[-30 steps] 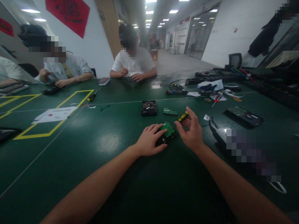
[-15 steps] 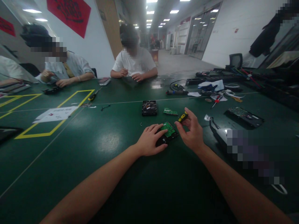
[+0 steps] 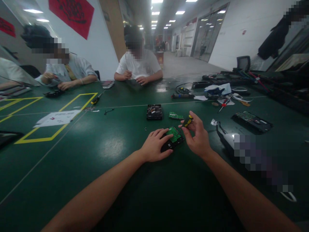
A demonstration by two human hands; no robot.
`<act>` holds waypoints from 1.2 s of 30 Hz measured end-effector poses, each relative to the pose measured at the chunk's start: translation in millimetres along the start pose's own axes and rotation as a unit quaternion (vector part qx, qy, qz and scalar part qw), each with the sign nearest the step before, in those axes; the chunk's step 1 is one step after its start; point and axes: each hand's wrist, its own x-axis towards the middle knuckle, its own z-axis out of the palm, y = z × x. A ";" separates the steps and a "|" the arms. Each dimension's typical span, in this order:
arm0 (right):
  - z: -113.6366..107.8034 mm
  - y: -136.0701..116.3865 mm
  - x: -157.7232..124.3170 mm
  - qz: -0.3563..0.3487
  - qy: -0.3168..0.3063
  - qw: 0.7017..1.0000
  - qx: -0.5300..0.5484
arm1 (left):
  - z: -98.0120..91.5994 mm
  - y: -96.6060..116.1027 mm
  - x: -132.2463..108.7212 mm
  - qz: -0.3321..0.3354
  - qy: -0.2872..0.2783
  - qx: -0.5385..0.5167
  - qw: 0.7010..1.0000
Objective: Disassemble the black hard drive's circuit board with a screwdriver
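Note:
My left hand (image 3: 155, 146) lies across a black hard drive (image 3: 169, 145), its fingers over the top and its thumb along the near side, gripping it against the table. On the drive's upper face shows a green circuit board (image 3: 174, 132), partly covered by my fingers. My right hand (image 3: 198, 135) is closed around a black-and-yellow screwdriver (image 3: 187, 121). The screwdriver leans, its shaft pointing down at the right part of the board; whether the tip sits in a screw is too small to tell. Behind the drive lies a loose green circuit board (image 3: 176, 115).
Another hard drive (image 3: 154, 112) lies farther back, with tiny screws (image 3: 145, 129) nearby. At right are a third drive (image 3: 252, 121), a blurred-out long object (image 3: 260, 161) and a red screwdriver (image 3: 225, 103). Two co-workers sit across the green table (image 3: 111, 180).
The screwdriver's handle has shifted slightly left and tilts differently as my right fingers move on it. My left hand and the hard drive stay in place.

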 end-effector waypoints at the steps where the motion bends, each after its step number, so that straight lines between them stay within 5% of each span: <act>1: -0.6 -0.7 0.2 0.000 -0.011 1.000 0.009 | 0.0 -0.2 0.0 0.000 0.000 0.001 1.000; 6: -3.4 -8.4 2.2 -0.021 -0.041 0.999 0.010 | 1.1 -1.1 0.4 0.002 -0.001 0.005 1.000; 13: -3.3 -10.8 5.9 -0.062 0.059 0.993 -0.080 | 1.4 -1.4 0.5 0.002 -0.003 0.009 1.000; 20: -2.3 -13.9 7.1 -0.037 -0.028 0.999 -0.002 | 1.2 -1.4 0.4 -0.001 -0.003 0.003 1.000; 27: -2.2 -14.5 10.7 -0.055 0.033 0.996 -0.057 | 2.5 -1.7 0.3 0.000 0.001 0.005 1.000; 36: -0.1 -13.2 9.5 -0.034 -0.029 0.999 0.023 | 1.4 -1.0 0.6 0.000 0.001 0.000 1.000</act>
